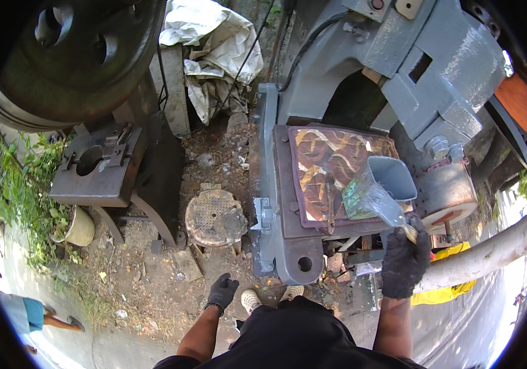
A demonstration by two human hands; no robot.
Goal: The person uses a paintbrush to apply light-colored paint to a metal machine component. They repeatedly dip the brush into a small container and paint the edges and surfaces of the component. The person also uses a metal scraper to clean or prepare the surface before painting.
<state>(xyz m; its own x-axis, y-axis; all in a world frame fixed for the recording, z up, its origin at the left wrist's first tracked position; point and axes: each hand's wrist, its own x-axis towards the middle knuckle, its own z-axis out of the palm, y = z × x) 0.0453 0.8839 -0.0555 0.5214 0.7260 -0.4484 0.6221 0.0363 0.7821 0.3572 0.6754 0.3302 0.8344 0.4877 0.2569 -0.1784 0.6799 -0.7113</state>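
Observation:
My right hand (pixel 406 261), in a dark glove, is raised at the right. Its fingers are closed around the pale, yellowish end of a clear, crinkled plastic thing (pixel 386 208), whose exact kind I cannot make out. That clear part lies across the near side of a rectangular container (pixel 392 174), grey-blue inside and greenish outside. Beneath the container, a brown patterned cloth (pixel 318 154) covers the flat bed of a grey machine. A slim brownish tool (pixel 330 206) rests on the cloth. My left hand (pixel 223 291), also gloved, hangs low over the ground, holding nothing, fingers loosely apart.
The grey machine frame (pixel 423 74) rises at the far right. At left stands a dark machine with a large wheel (pixel 85 55). A round, perforated metal lid (pixel 213 216) sits between them. A whitish pole (pixel 484 249) crosses at right; a person (pixel 30 313) shows at lower left.

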